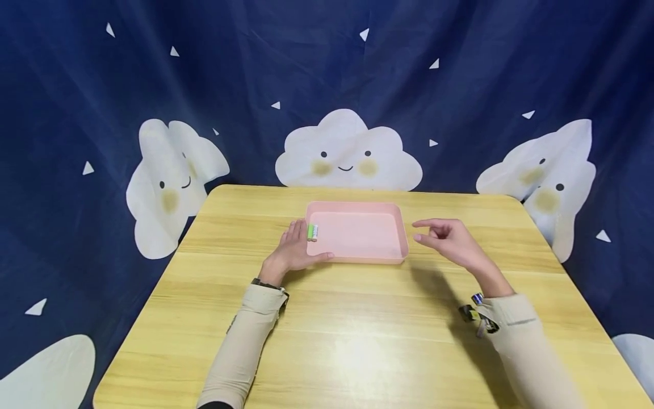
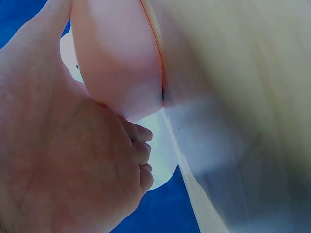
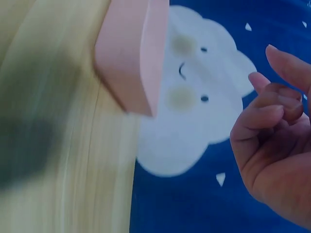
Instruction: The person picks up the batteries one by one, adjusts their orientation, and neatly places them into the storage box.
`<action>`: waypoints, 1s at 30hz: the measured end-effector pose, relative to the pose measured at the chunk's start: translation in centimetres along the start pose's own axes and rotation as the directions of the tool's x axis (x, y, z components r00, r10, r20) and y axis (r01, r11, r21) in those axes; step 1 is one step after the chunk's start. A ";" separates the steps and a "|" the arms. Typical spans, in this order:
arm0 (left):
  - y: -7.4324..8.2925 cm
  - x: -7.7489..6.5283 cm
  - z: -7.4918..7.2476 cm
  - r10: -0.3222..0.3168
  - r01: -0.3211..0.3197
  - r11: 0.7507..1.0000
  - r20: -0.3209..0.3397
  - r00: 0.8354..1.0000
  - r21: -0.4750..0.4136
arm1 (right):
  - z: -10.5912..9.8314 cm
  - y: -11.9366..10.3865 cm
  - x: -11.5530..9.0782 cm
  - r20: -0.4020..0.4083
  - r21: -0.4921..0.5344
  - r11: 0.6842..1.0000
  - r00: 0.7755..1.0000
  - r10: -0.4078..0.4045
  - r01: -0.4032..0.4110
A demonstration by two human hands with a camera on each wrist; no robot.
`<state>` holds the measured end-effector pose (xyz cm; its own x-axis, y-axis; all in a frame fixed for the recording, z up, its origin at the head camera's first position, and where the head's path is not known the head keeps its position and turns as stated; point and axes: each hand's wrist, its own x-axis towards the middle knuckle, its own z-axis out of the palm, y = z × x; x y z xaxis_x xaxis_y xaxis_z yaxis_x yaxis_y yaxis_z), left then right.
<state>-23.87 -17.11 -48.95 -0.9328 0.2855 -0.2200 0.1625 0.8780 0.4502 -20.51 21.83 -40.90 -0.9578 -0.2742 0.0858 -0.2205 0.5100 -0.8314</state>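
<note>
A shallow pink tray (image 1: pixel 357 236) lies on the wooden table. Two small battery-like cylinders (image 1: pixel 312 233), green and white, are side by side against its left wall, inside. My left hand (image 1: pixel 296 250) rests at the tray's front left corner, its fingers stretched along the left side and the thumb along the front rim. In the left wrist view, the palm sits right against the pink wall (image 2: pixel 116 58). To the right of the tray, my right hand (image 1: pixel 452 241) hovers with nothing in it. Its index finger and thumb point toward the tray with a gap between them, while the other fingers curl loosely.
The light wooden table (image 1: pixel 357 341) spreads out in front and to both sides. Behind it hangs a dark blue curtain (image 1: pixel 245 68) with white clouds and small triangles. A strapped device with dangling parts (image 1: pixel 480 315) is on the right wrist.
</note>
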 end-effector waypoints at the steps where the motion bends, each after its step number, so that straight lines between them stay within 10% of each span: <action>1: 0.0 0.1 0.1 -0.003 0.003 1.000 0.003 1.000 0.003 | -0.4 0.2 -0.5 -0.003 -0.004 1.000 1.000 -0.005 0.005; 30: 0.0 0.0 0.1 0.003 -0.003 1.000 0.010 1.000 -0.011 | -5.5 7.3 -10.4 0.247 -0.083 0.988 0.963 -0.110 0.134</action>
<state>-23.84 -17.08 -49.00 -0.9290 0.2920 -0.2276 0.1616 0.8729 0.4604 -13.22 32.92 -44.84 -0.8524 -0.5215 0.0379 -0.3610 0.5345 -0.7642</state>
